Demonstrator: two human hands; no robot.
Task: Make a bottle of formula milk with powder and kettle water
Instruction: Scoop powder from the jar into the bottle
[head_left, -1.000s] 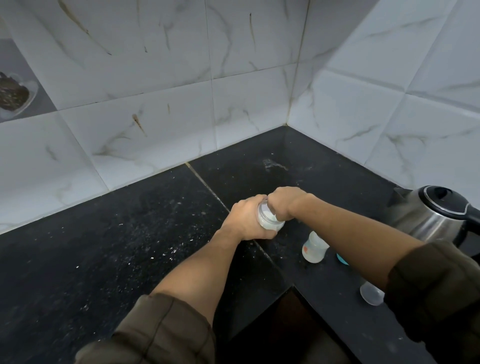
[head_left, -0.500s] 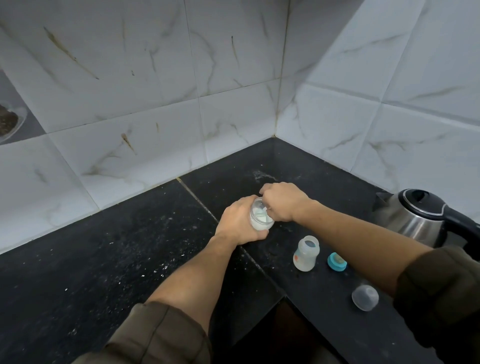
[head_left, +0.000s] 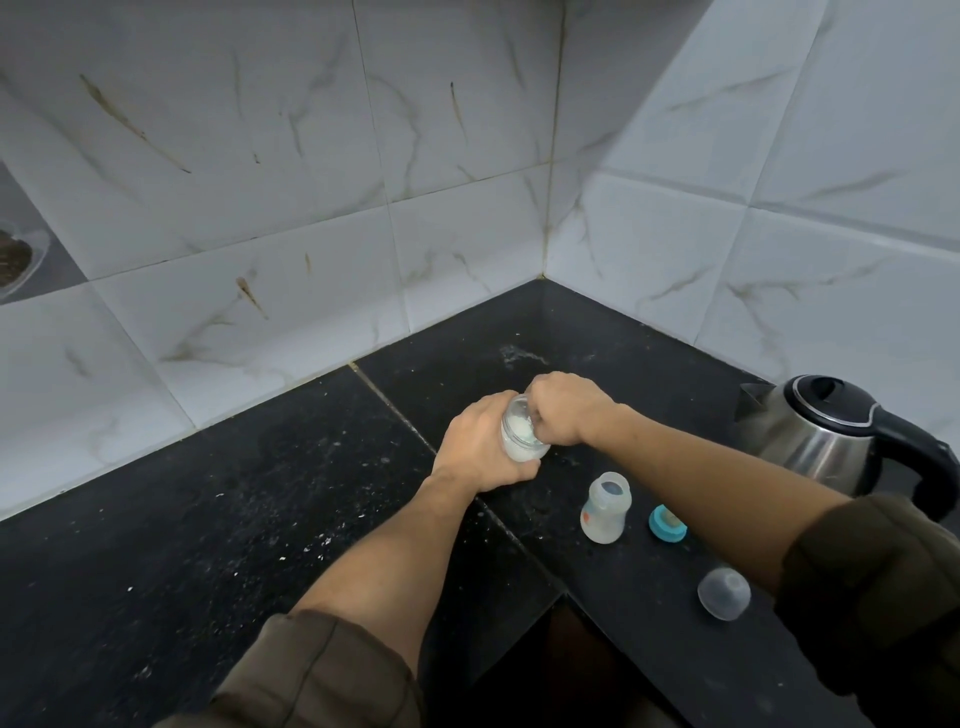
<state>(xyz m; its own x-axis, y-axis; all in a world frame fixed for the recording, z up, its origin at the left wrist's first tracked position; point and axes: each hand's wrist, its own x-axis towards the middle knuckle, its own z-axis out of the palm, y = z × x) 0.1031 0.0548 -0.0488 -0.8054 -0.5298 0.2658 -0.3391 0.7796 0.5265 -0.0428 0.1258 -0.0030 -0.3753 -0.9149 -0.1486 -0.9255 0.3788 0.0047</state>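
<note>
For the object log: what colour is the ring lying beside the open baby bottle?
Teal-blue ring, with a pale centre, seen clearly in the head view, right of the bottle.

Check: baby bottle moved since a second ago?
No. The baby bottle keeps its spot left of the teal ring and kettle; only the camera shifted.

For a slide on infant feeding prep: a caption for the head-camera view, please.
Left hand grips powder jar, right hand at its mouth; open baby bottle and kettle wait.
</note>
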